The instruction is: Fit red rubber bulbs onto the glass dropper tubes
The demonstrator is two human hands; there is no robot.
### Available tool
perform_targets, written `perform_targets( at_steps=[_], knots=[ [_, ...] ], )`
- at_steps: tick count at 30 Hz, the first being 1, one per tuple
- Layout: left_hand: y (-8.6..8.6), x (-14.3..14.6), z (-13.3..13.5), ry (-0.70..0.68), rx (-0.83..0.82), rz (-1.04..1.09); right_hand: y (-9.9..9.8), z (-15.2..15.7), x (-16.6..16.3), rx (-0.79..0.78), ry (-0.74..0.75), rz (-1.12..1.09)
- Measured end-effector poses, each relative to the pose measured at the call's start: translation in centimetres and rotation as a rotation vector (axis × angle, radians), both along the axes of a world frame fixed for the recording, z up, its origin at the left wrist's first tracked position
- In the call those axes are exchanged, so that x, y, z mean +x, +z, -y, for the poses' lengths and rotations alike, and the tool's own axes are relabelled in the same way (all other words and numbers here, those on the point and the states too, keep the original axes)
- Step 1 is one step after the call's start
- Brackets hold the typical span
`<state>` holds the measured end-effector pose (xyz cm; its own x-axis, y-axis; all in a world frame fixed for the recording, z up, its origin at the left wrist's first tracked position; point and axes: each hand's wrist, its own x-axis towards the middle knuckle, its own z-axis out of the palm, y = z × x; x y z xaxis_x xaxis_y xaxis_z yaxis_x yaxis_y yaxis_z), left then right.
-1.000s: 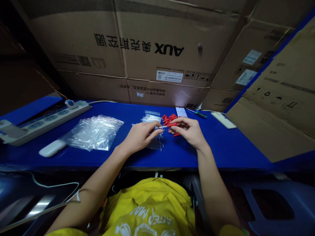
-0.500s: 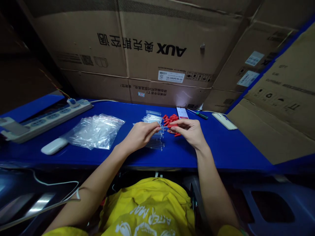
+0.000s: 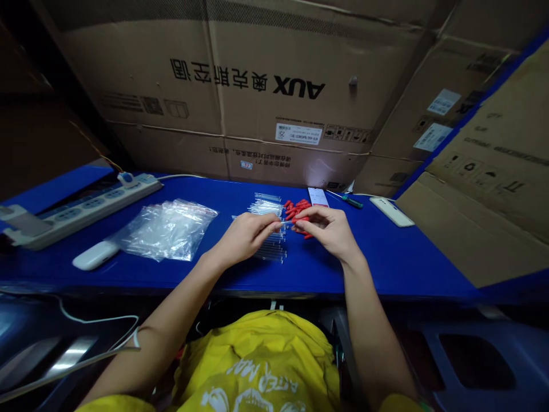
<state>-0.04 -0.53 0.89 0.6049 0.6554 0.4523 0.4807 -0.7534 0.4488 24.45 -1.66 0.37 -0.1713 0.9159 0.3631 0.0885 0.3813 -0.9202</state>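
Over the blue tabletop, my left hand [image 3: 247, 236] pinches a thin clear glass tube [image 3: 286, 222] between thumb and fingers. Its free end points right and meets a red rubber bulb [image 3: 301, 220], which my right hand [image 3: 332, 230] grips by the fingertips. Whether the tube sits inside the bulb or only touches it is too small to tell. Several more clear glass tubes [image 3: 271, 252] lie side by side beneath and behind my left hand. A small heap of red rubber bulbs [image 3: 302, 205] lies behind my right fingers, partly covered by them.
Left lie clear plastic bags [image 3: 171, 232], a white rounded case [image 3: 95, 255] and a power strip [image 3: 90, 201]. At the back right are a white card [image 3: 318, 197], a screwdriver [image 3: 352, 201] and a pale phone-like slab [image 3: 391, 211]. Cardboard [image 3: 253, 109] walls the back and right.
My right fingers have shifted very slightly around the red bulb and cover more of it. Both hands stay in nearly the same place, with tube and bulb still end to end.
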Motion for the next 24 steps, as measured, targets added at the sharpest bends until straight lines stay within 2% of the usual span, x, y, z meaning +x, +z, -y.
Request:
perform_targets(
  at_steps=[4, 6, 7, 10, 12, 13, 15, 17, 24],
  knots=[
    [0.7, -1.7, -0.4, 0.024, -0.006, -0.100, 0.0, -0.1, 0.9, 0.013, 0.032, 0.115],
    [0.9, -3.8, -1.0, 0.130, 0.009, -0.150, 0.0, -0.1, 1.5, -0.002, 0.054, 0.142],
    [1.0, -5.3, -1.4, 0.238, 0.039, -0.184, 0.0, -0.2, 1.7, -0.009, 0.059, 0.147],
    [0.6, -10.3, -2.8, 0.726, 0.096, -0.275, -0.1, -0.3, 2.2, -0.023, 0.057, 0.148],
    [0.1, -13.6, -3.8, 0.959, -0.035, -0.321, 0.0, -0.3, 2.2, -0.027, 0.055, 0.146],
    [-0.2, -14.9, -4.2, 1.009, -0.114, -0.355, 0.0, -0.3, 2.1, -0.028, 0.057, 0.148],
    [-0.9, -16.8, -5.0, 0.990, -0.221, -0.390, 0.2, -0.3, 1.9, -0.028, 0.062, 0.158],
    [-1.4, -17.3, -5.5, 0.877, -0.262, -0.429, 0.3, -0.2, 1.8, -0.028, 0.066, 0.173],
    [-2.3, -13.6, -6.1, 0.814, -0.286, -0.555, 0.6, 0.0, 1.4, -0.019, 0.062, 0.216]
  ],
)
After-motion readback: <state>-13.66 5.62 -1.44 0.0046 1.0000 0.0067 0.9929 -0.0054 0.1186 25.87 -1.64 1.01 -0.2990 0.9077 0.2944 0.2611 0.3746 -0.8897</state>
